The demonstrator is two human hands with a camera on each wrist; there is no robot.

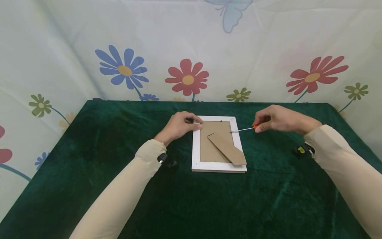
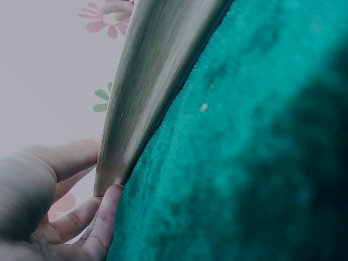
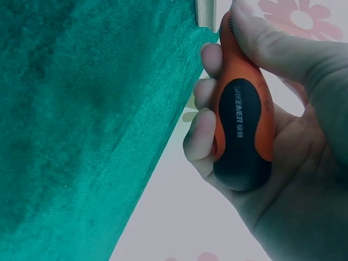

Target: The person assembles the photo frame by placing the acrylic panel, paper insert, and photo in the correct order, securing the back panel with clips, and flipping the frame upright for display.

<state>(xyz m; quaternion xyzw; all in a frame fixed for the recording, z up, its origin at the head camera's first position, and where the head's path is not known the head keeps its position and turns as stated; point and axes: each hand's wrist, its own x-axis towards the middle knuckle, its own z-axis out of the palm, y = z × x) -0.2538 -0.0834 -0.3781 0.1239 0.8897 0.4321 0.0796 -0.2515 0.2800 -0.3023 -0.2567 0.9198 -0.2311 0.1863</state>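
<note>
A white picture frame (image 1: 195, 146) lies face down on the green cloth, its brown backing board (image 1: 206, 152) showing. A brown easel stand (image 1: 228, 149) slants across the backing and overlaps the lower right of the border. My left hand (image 1: 180, 125) grips the frame's upper left corner. The left wrist view shows its fingers around the end of the frame's wooden side (image 2: 147, 70). My right hand (image 1: 276, 119) holds a screwdriver (image 3: 244, 119) by its orange and black handle. The screwdriver's thin shaft points left, its tip at a small dark tab (image 1: 231, 132) on the backing's right edge.
Dark green velvety cloth (image 1: 143, 205) covers the table beneath the frame. A pale backdrop (image 1: 238, 66) printed with flowers hangs behind the table and along its sides. Dark straps with small devices (image 1: 162, 157) sit at both wrists.
</note>
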